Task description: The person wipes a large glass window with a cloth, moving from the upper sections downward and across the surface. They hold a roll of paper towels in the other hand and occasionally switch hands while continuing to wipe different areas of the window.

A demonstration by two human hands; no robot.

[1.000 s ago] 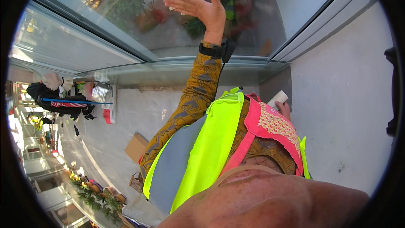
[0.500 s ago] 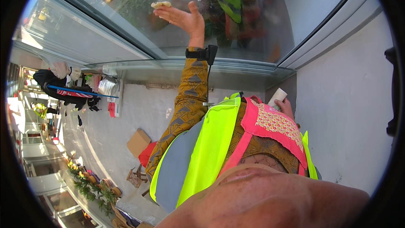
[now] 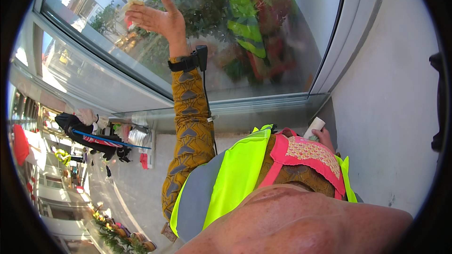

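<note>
My left hand (image 3: pixel 157 21) is raised to the window pane (image 3: pixel 207 77), its fingers stretched out and its thumb apart. Under the fingertips it holds a crumpled, pale yellowish cloth (image 3: pixel 133 3) against the glass; part of the cloth is hidden behind the fingers. Low at my right side, my right hand (image 3: pixel 325 137) is closed round a white cylinder (image 3: pixel 314 127) that leans to the upper right. Its lower end is hidden behind the pink apron (image 3: pixel 306 153), so I cannot tell its kind.
A grey window frame (image 3: pixel 108 63) and a glass-edged ledge (image 3: pixel 240 105) border the pane. To the right stands a pale wall (image 3: pixel 386 84). A dark jacket (image 3: pixel 89 136) and a blue pole (image 3: pixel 110 139) lie at left, potted plants (image 3: pixel 117 233) at lower left.
My left hand has moved left and slightly up across the glass with the cloth. The view has shifted, showing more of the pane. My right hand still holds the white cylinder.
</note>
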